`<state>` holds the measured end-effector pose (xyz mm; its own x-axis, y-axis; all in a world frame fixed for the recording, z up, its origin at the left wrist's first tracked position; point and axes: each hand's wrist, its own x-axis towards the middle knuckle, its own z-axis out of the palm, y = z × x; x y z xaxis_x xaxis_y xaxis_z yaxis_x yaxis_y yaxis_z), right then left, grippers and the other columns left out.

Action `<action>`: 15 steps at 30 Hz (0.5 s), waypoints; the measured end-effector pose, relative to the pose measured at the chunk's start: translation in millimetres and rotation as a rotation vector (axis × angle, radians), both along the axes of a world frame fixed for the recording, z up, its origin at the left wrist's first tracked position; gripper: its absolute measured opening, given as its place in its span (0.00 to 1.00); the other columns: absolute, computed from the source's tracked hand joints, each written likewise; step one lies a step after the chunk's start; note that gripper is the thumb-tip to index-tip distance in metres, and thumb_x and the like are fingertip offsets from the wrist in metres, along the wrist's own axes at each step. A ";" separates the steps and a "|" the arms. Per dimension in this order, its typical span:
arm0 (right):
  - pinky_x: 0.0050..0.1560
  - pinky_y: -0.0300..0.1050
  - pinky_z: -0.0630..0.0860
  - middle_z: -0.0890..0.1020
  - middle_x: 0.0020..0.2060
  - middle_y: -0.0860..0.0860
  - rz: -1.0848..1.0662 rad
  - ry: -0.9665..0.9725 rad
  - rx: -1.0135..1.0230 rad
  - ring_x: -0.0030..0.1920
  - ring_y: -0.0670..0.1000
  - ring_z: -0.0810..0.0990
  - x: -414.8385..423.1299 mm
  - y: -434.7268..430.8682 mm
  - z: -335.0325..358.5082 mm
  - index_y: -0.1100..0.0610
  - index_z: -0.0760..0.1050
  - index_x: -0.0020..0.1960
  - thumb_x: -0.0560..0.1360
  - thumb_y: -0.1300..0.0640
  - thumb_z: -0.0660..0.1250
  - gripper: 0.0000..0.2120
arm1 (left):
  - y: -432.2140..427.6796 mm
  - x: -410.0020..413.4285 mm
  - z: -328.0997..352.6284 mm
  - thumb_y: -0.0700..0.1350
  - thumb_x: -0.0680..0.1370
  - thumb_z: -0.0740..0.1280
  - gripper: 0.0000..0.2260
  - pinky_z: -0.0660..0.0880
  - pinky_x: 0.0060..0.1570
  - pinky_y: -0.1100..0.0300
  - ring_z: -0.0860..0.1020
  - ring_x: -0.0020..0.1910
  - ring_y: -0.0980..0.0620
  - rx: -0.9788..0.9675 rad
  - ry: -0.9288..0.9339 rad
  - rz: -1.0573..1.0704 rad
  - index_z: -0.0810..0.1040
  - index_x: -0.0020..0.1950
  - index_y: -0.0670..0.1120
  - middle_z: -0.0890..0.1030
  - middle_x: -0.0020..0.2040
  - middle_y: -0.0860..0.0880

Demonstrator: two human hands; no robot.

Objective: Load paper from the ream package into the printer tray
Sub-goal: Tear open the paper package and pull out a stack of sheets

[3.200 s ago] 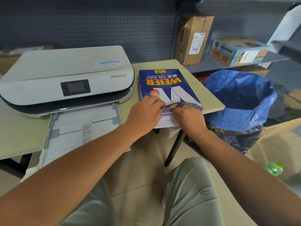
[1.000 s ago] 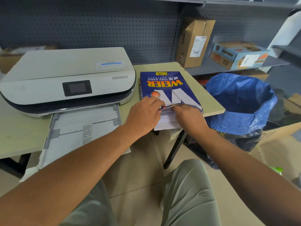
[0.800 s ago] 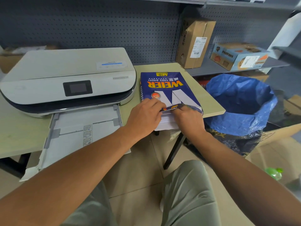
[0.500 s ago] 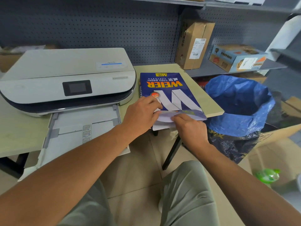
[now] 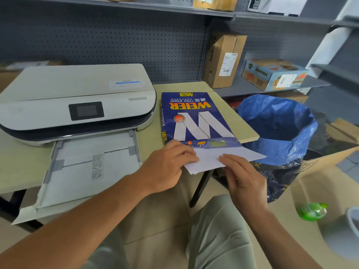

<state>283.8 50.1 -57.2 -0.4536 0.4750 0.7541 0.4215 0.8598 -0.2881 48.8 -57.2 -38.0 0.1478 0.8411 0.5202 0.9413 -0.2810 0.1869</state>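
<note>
Ream (image 5: pixel 194 117) lies flat on the table (image 5: pixel 240 125), just right of the printer (image 5: pixel 77 98), its open end toward the person.

Change: a thin batch of sheets (image 5: pixel 219 159) now sticks well out of the ream's torn end, fanned rightward past the table edge. Half a second back only a small lip of white showed there; a second back both hands were bunched at the wrapper mouth with the sheets barely out. So the batch has been separated and is sliding free.

Left hand (image 5: pixel 167 166): fingers curled down on the near left corner of the sheets, at the ream's mouth; looks like a pinch, though the thumb is hidden.
Right hand (image 5: pixel 242 175): fingers laid flat on top of the sheets, on their near right part, thumb under or beside; it is grasping the batch.

Tray (image 5: pixel 87 167) is pulled out in front of the printer, left of the ream, with no stack visible in it.

Judgement: extraction step nearly done, loading not begun. Next calls for drawing the batch fully clear, squaring its fanned edges, then carrying it left to the tray. Risk: the overhanging sheets droop or splay off the table edge.
</note>
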 end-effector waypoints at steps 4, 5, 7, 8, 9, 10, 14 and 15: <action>0.49 0.40 0.79 0.83 0.58 0.46 -0.009 0.028 -0.031 0.55 0.44 0.82 12.1 -14.1 2.9 0.53 0.83 0.57 0.78 0.59 0.65 0.12 | -10.0 9.9 1.0 0.41 0.78 0.68 0.20 0.79 0.57 0.53 0.71 0.68 0.50 -0.030 -0.019 -0.063 0.76 0.70 0.51 0.77 0.67 0.51; 0.47 0.40 0.79 0.82 0.59 0.45 -0.008 0.014 -0.039 0.54 0.44 0.82 14.8 -18.0 3.4 0.53 0.83 0.58 0.78 0.58 0.65 0.12 | -11.0 12.0 0.7 0.40 0.78 0.69 0.21 0.79 0.58 0.52 0.72 0.67 0.49 -0.022 -0.016 -0.078 0.76 0.70 0.51 0.78 0.67 0.50; 0.43 0.40 0.79 0.79 0.64 0.45 -0.022 -0.018 -0.085 0.55 0.42 0.81 21.1 -23.6 4.9 0.52 0.81 0.60 0.78 0.54 0.66 0.13 | -12.6 14.4 -1.5 0.37 0.76 0.70 0.21 0.78 0.59 0.51 0.75 0.65 0.48 0.002 -0.020 -0.089 0.78 0.68 0.50 0.79 0.66 0.49; 0.42 0.39 0.78 0.77 0.66 0.45 -0.035 -0.030 -0.129 0.56 0.41 0.79 25.4 -24.2 6.1 0.51 0.80 0.62 0.78 0.50 0.64 0.15 | -13.4 14.9 -3.3 0.36 0.76 0.70 0.20 0.79 0.59 0.52 0.76 0.63 0.48 0.012 -0.029 -0.085 0.79 0.67 0.50 0.80 0.65 0.49; 0.43 0.40 0.77 0.75 0.68 0.45 -0.054 -0.037 -0.175 0.58 0.41 0.77 30.3 -23.5 8.2 0.50 0.78 0.64 0.78 0.46 0.62 0.18 | -14.8 15.2 -5.2 0.36 0.75 0.70 0.20 0.79 0.58 0.53 0.77 0.62 0.48 0.017 -0.037 -0.075 0.80 0.66 0.49 0.81 0.64 0.49; 0.45 0.43 0.77 0.74 0.70 0.45 -0.078 -0.044 -0.214 0.60 0.42 0.76 36.2 -20.5 9.9 0.50 0.77 0.66 0.78 0.43 0.59 0.21 | -16.7 15.5 -7.4 0.35 0.74 0.71 0.21 0.79 0.58 0.54 0.78 0.61 0.48 0.019 -0.044 -0.064 0.80 0.66 0.49 0.81 0.64 0.49; 0.56 0.50 0.74 0.72 0.70 0.48 -0.183 -0.097 -0.345 0.64 0.49 0.74 54.8 3.0 17.1 0.49 0.73 0.70 0.78 0.39 0.52 0.26 | -27.7 21.9 -18.1 0.37 0.76 0.65 0.19 0.75 0.63 0.56 0.76 0.63 0.50 -0.024 -0.101 -0.007 0.81 0.65 0.48 0.81 0.63 0.50; 0.56 0.49 0.73 0.73 0.70 0.49 -0.192 -0.103 -0.374 0.62 0.48 0.75 55.9 7.8 19.3 0.49 0.72 0.70 0.78 0.40 0.52 0.26 | -30.7 24.7 -21.0 0.39 0.76 0.63 0.19 0.74 0.64 0.56 0.74 0.65 0.52 -0.043 -0.127 0.014 0.81 0.65 0.49 0.81 0.64 0.50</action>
